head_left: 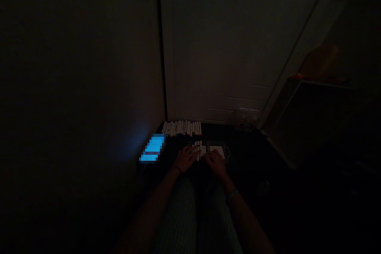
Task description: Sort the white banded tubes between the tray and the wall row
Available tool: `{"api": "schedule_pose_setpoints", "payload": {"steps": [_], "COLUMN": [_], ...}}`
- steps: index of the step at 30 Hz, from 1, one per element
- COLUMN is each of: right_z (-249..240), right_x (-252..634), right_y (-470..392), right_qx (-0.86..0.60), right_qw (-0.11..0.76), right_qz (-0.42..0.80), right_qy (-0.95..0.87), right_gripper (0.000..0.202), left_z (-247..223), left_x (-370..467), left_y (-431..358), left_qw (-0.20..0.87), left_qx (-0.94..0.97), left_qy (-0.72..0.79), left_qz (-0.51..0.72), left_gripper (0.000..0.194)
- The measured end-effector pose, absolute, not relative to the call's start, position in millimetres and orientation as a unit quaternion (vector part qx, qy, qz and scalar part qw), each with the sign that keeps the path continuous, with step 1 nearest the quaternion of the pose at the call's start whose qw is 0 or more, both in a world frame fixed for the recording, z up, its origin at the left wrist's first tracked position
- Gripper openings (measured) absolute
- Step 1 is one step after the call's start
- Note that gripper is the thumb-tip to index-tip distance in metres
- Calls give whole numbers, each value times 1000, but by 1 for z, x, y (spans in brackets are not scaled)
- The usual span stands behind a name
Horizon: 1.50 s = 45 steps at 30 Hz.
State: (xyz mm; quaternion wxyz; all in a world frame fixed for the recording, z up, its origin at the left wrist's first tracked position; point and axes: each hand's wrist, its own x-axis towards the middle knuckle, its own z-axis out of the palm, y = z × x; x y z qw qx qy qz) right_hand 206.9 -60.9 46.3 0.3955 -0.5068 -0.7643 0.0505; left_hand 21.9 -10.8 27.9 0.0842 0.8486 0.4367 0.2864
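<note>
The scene is very dark. My left hand (185,159) lies with fingers stretched over a few white markers (198,145) set side by side in the left part of a clear plastic case (227,152). To its right, my right hand (215,162) reaches over the case with fingers bent and drawn together; what they hold, if anything, is hidden. A pale inner surface (220,150) shows in the case's right part, just beyond my right hand. Behind the case, a long row of white markers (181,127) lies along the wall.
A lit screen (153,149), blurred out, leans at the left wall. Two clear plastic packages (247,120) stand at the back right of the dark table (253,143). A box-like piece of furniture (321,119) with an orange item (321,59) on top is farther right.
</note>
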Motion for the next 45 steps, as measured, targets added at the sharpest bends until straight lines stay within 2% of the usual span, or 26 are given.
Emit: {"api": "schedule_pose_setpoints", "payload": {"steps": [6, 16, 33, 45], "right_z": [48, 52, 48, 46], "right_x": [206, 205, 207, 208], "right_y": [-61, -63, -60, -59], "right_qx": [-518, -553, -542, -546], "right_qw": [389, 307, 323, 322], "right_qz": [9, -44, -25, -13], "right_qy": [-762, -773, -776, -773], "right_gripper": [26, 31, 28, 28], "left_z": [28, 29, 31, 34], "left_x": [22, 25, 24, 26], "left_y": [-11, -12, -17, -19], "left_qw": [74, 25, 11, 13], "left_qx": [850, 853, 858, 854], "left_qy": [439, 466, 450, 452], "left_qz": [283, 232, 246, 256], "left_gripper": [37, 36, 39, 33]}}
